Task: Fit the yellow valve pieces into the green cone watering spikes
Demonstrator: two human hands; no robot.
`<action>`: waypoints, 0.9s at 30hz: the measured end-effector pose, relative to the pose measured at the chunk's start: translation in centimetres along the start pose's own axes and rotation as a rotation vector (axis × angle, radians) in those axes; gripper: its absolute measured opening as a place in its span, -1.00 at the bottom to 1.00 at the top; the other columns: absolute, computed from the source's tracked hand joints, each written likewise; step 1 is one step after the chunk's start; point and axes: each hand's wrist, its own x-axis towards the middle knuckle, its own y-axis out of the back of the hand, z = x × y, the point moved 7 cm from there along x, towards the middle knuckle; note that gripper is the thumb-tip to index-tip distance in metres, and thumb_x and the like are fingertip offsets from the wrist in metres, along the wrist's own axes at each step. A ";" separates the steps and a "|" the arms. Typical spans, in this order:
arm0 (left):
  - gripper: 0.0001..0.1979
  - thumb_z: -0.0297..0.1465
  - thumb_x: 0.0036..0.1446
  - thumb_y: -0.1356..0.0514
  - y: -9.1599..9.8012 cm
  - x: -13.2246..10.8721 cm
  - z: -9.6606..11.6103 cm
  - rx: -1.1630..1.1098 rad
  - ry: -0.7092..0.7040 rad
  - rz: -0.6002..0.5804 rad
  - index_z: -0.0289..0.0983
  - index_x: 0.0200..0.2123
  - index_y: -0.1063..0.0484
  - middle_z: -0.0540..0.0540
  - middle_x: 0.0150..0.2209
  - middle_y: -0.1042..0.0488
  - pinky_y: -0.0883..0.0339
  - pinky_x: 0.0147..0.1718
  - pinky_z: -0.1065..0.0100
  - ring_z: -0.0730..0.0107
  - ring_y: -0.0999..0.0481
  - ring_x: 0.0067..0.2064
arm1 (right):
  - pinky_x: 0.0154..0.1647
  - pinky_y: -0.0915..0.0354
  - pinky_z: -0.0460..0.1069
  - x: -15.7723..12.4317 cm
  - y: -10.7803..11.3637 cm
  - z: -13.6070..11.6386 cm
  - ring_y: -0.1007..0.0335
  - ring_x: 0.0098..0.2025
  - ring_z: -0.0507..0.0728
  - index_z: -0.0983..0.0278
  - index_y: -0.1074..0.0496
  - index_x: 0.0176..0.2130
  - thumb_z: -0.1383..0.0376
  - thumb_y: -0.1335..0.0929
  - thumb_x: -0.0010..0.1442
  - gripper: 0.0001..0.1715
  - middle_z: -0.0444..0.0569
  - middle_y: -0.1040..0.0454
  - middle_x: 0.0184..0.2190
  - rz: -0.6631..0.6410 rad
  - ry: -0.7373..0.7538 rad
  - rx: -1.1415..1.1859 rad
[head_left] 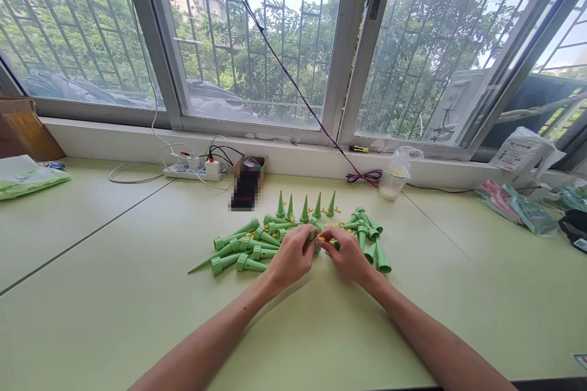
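Spikes (304,210), five upright, green and tapered, are lined up; one green piece (311,235) is pinched by the left grip (293,250), one yellow piece (321,239) by the right grip (346,255).

Green spikes (265,253) strewn, five standing upright

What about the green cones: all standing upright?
No, five green cones stand point-up in a row, while others lie on their sides.

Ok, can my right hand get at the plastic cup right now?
Probably yes: your right hand could pass over the green cones lying between it and the plastic cup, though it seems to hold a small yellow piece and may need freeing first.
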 end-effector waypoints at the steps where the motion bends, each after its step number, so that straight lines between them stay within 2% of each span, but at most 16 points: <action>1: -0.88 -0.51 0.17 -0.05 0.0 0.0 0.0 0.001 -0.001 -0.002 -0.26 -0.28 -0.36 -0.03 -0.39 -0.41 -0.19 -0.42 0.41 0.45 -0.32 -0.44 | -0.24 -0.22 -0.01 0.0 0.0 0.0 -0.37 -0.31 0.12 0.24 -0.41 -0.30 0.34 -0.33 0.24 -0.95 -0.07 -0.50 -0.36 0.002 -0.003 -0.001; 9: -0.94 -0.46 0.15 -0.10 0.0 0.0 0.2 0.009 0.002 -0.011 -0.25 -0.29 -0.35 0.00 -0.44 -0.36 -0.16 -0.46 0.42 0.46 -0.29 -0.47 | -0.26 -0.21 -0.02 0.1 0.1 0.2 -0.37 -0.31 0.13 0.24 -0.42 -0.30 0.34 -0.31 0.25 -0.92 -0.07 -0.51 -0.36 -0.004 -0.015 -0.011; 27: -0.92 -0.51 0.08 -0.08 0.0 -0.1 0.3 0.007 -0.012 -0.023 -0.25 -0.32 -0.29 0.02 -0.46 -0.32 -0.17 -0.46 0.42 0.47 -0.28 -0.49 | -0.30 -0.17 -0.02 0.1 -0.2 0.3 -0.30 -0.40 0.12 0.24 -0.36 -0.42 0.32 -0.29 0.28 -0.78 -0.09 -0.46 -0.47 -0.018 0.001 -0.088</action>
